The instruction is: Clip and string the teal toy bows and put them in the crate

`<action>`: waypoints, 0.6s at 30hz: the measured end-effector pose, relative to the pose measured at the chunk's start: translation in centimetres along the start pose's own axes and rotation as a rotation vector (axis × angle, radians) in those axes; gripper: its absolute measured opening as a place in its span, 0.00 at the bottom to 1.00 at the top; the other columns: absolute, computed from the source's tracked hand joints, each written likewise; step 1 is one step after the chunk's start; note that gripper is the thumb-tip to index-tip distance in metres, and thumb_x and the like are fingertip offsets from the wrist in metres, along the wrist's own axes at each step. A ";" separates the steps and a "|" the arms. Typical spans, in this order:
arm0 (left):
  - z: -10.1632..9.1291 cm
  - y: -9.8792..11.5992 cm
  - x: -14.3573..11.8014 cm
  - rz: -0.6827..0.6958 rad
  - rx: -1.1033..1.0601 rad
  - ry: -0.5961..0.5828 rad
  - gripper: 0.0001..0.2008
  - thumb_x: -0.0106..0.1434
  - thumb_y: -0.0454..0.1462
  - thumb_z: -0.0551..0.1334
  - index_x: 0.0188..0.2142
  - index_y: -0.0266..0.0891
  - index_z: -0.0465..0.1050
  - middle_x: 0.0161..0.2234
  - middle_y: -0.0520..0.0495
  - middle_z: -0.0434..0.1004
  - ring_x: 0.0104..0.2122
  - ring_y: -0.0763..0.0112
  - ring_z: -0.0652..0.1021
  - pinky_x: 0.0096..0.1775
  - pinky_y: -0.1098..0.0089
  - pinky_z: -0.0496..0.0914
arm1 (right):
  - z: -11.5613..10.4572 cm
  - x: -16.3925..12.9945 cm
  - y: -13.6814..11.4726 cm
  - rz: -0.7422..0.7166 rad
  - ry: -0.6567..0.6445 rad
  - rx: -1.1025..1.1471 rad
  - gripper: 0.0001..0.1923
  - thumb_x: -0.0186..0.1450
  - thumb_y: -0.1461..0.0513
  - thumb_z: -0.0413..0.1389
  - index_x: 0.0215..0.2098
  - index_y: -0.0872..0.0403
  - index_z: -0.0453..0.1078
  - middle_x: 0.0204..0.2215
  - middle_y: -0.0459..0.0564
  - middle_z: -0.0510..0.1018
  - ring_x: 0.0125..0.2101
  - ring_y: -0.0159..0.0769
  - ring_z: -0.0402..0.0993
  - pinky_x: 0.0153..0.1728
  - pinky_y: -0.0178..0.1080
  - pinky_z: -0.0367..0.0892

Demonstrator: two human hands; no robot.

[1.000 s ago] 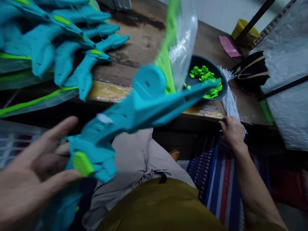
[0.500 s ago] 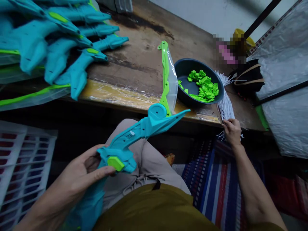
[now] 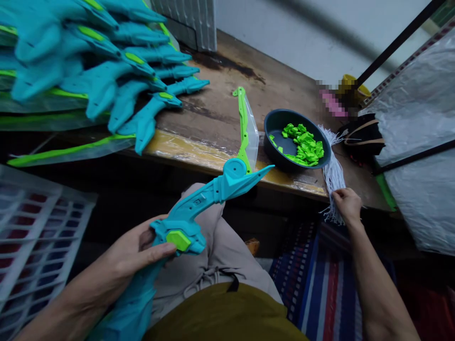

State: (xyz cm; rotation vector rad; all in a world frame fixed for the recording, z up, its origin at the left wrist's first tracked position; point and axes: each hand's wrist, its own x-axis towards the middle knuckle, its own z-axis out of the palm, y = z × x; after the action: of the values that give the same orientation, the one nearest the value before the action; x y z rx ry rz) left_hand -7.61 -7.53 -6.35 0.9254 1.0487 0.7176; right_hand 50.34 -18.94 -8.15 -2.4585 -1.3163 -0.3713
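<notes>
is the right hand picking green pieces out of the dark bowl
No, the right hand is at the table edge on the bundle of white strings, beside the dark bowl of green pieces.

- Teal plastic toy bow: long, curved body held over the lap, running from lower left up toward the table edge. A lime-green hexagonal button sits on the grip section. A round teal hub marks the upper end, with a pointed tip projecting to the right.
- Lime-green limb: slim, joined at the hub, extending up over the table, sheathed in clear plastic film.
- White string bundle: many thin strands, lying at the table's front edge just right of the dark bowl, its lower end frayed and hanging off.
</notes>
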 end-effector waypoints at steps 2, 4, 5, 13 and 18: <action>-0.2 -0.3 0.2 0.006 0.038 -0.070 0.21 0.45 0.42 0.79 0.40 0.41 0.85 0.29 0.47 0.84 0.25 0.62 0.80 0.24 0.70 0.75 | -0.6 0.4 -0.4 0.053 0.024 0.032 0.14 0.68 0.54 0.60 0.29 0.54 0.70 0.26 0.45 0.73 0.28 0.34 0.68 0.36 0.38 0.66; -0.2 -0.2 0.3 -0.005 0.065 -0.121 0.19 0.49 0.44 0.78 0.40 0.40 0.84 0.32 0.44 0.85 0.29 0.61 0.81 0.29 0.69 0.77 | -1.5 0.8 -1.0 0.108 0.082 0.065 0.15 0.68 0.55 0.59 0.27 0.52 0.67 0.25 0.46 0.70 0.29 0.36 0.68 0.36 0.40 0.66; -0.2 0.0 0.3 -0.022 0.070 -0.145 0.19 0.50 0.44 0.78 0.40 0.39 0.83 0.33 0.44 0.85 0.31 0.60 0.82 0.32 0.69 0.77 | -2.0 1.0 -1.4 0.132 0.128 0.082 0.15 0.68 0.56 0.57 0.25 0.51 0.64 0.25 0.49 0.70 0.31 0.40 0.69 0.37 0.44 0.65; 0.9 0.8 0.9 -0.115 -0.115 -0.360 0.22 0.50 0.41 0.78 0.44 0.37 0.80 0.35 0.44 0.85 0.34 0.60 0.82 0.38 0.66 0.76 | -4.1 -6.3 -13.5 0.067 0.187 0.429 0.08 0.69 0.53 0.52 0.36 0.47 0.63 0.28 0.51 0.68 0.26 0.45 0.66 0.31 0.47 0.62; 2.1 -0.8 2.2 -0.250 -0.329 -0.591 0.24 0.53 0.38 0.76 0.49 0.36 0.81 0.45 0.38 0.86 0.45 0.52 0.83 0.51 0.58 0.75 | -1.3 -16.8 -26.3 -0.338 -0.348 0.840 0.11 0.74 0.56 0.50 0.36 0.49 0.70 0.24 0.43 0.74 0.22 0.32 0.71 0.24 0.33 0.66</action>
State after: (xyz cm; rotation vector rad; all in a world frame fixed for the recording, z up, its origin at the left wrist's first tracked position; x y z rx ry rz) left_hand -4.83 -6.64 -7.49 0.6440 0.4885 0.3543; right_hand 19.15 -18.44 -9.08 -1.6321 -1.5941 0.4789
